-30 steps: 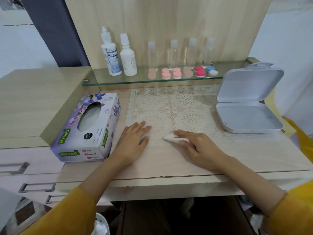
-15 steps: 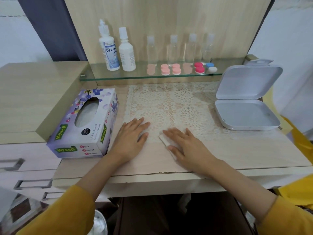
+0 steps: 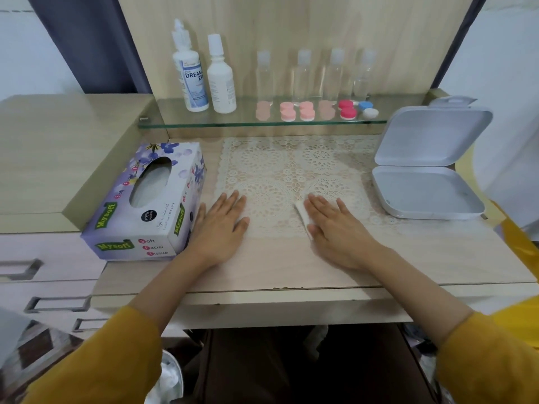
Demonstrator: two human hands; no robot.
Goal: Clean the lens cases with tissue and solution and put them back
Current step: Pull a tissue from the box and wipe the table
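My left hand (image 3: pixel 220 225) lies flat with straight fingers on the desk, just right of the tissue box (image 3: pixel 145 202). My right hand (image 3: pixel 335 228) lies flat too, its fingers pressing a small folded white tissue (image 3: pixel 303 217) onto the lace mat (image 3: pixel 291 170). Pink lens cases (image 3: pixel 297 111), a red one (image 3: pixel 347 109) and a blue-and-white one (image 3: pixel 368 109) sit in a row on the glass shelf (image 3: pixel 204 121). Two white solution bottles (image 3: pixel 204 74) stand at the shelf's left end.
Several clear small bottles (image 3: pixel 318 74) stand behind the lens cases. An open white hinged box (image 3: pixel 428 182) sits at the desk's right. Drawers (image 3: pixel 43 287) lie at the lower left. A bin with crumpled tissue (image 3: pixel 169 380) shows under the desk.
My right hand has flattened over the tissue, which it held with curled fingers a second ago, and slid a little right. My left hand has stayed in place.
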